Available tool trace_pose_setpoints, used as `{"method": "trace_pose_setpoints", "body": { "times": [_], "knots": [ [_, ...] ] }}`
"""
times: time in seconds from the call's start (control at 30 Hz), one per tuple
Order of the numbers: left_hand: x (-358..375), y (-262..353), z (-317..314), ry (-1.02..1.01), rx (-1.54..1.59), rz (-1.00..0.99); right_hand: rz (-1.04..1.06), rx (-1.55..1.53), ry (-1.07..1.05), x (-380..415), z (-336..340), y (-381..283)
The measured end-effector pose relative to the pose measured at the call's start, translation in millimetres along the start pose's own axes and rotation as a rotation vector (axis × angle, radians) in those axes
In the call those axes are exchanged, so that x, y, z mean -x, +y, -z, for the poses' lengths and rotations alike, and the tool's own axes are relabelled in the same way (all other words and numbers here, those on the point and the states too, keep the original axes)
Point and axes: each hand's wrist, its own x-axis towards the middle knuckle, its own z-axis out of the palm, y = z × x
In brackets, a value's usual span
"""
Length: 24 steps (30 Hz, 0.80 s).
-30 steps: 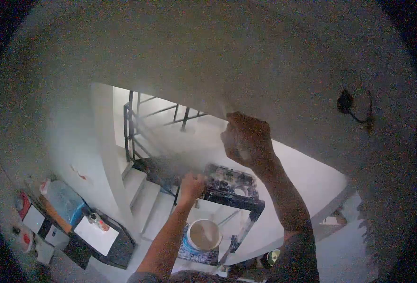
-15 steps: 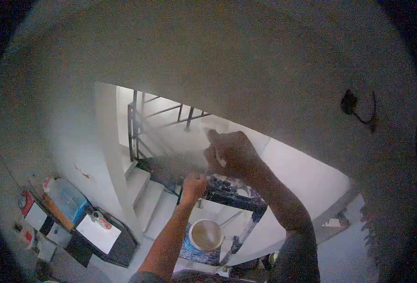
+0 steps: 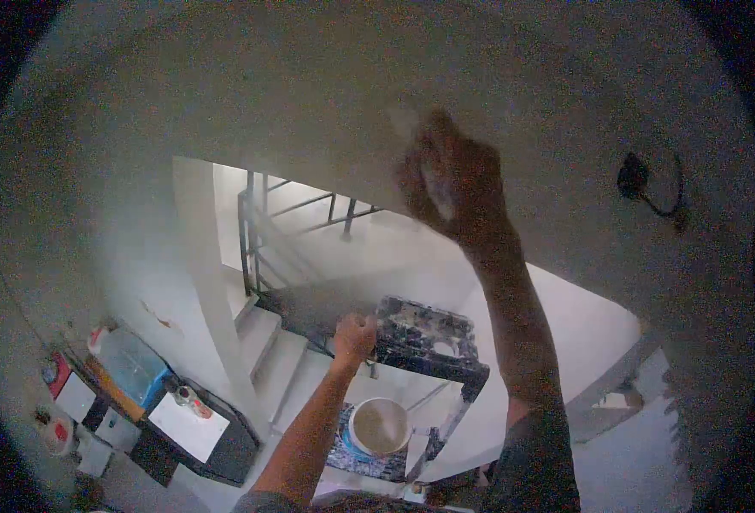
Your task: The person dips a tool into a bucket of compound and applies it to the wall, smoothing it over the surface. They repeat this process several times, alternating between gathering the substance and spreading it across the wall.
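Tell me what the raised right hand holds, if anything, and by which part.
It cannot be told: the right hand is curled and blurred, with only a pale smear near its fingertips.

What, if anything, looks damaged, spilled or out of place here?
A thin cable dangles from a dark spot in the grey surface at right, apparently unfinished. A brownish mark breaks the pale wall at left. Whitish splatters cover the dark stand beside the left hand.

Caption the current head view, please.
Right hand raised and blurred, left hand at the speckled stand, bucket below, stairs beyond.
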Motion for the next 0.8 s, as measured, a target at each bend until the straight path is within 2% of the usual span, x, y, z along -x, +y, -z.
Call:
{"method": "trace_pose_setpoints", "body": {
  "times": [0.03, 0.07, 0.1, 0.13, 0.17, 0.2, 0.23, 0.33, 0.37, 0.4, 0.47, 0.5, 0.53, 0.6, 0.7, 0.77, 0.8],
  "knots": [
    [-1, -1, -1, 0.007, 0.001, 0.006, 0.005, -0.042, 0.135, -6, 1, 4],
    [-2, -2, -1, 0.016, 0.004, 0.013, 0.003, -0.043, 0.135, -3, -7, 6],
    [-2, 0, -3, 0.017, 0.003, 0.015, -0.058, 0.005, -0.023, 4, -22, 10],
    [-2, 3, -2, -0.016, 0.043, 0.121, -0.116, 0.055, -0.182, 6, -31, 8],
    [-3, 5, -1, -0.046, 0.084, 0.227, -0.077, 0.070, -0.262, 14, -36, -1],
    [-4, 4, -4, -0.034, 0.086, 0.223, -0.032, 0.089, -0.334, 24, -35, -14],
    [-2, -1, -9, -0.011, 0.063, 0.174, -0.020, -0.028, -0.351, 29, -32, -19],
    [0, -10, -10, 0.033, 0.013, 0.100, -0.016, -0.003, -0.250, 16, -11, -18],
    [1, -10, -14, 0.055, 0.006, 0.082, 0.023, -0.061, -0.075, 10, -2, -12],
    [2, -6, -11, 0.050, 0.008, 0.083, 0.020, -0.059, -0.079, 3, 1, -8],
    [-6, -7, 19, -0.078, 0.015, 0.000, 0.016, 0.045, -0.062, -28, -9, -10],
    [-6, -17, 11, -0.084, 0.015, 0.003, 0.015, 0.145, -0.157, -23, -26, -3],
    [-8, -29, 1, -0.036, -0.057, -0.032, 0.012, 0.146, -0.161, -17, -33, -12],
    [-10, -33, -2, 0.017, -0.129, -0.066, -0.036, 0.129, -0.565, 0, -42, -37],
    [-3, -8, 18, -0.071, -0.018, -0.119, 0.074, 0.053, -0.653, 15, -33, -52],
    [-9, -11, 10, -0.040, 0.010, 0.130, 0.013, 0.096, -0.629, 4, -14, -46],
    [-10, -9, 12, -0.039, 0.010, 0.128, -0.050, 0.136, -0.617, -3, -2, -44]
  ]
}}
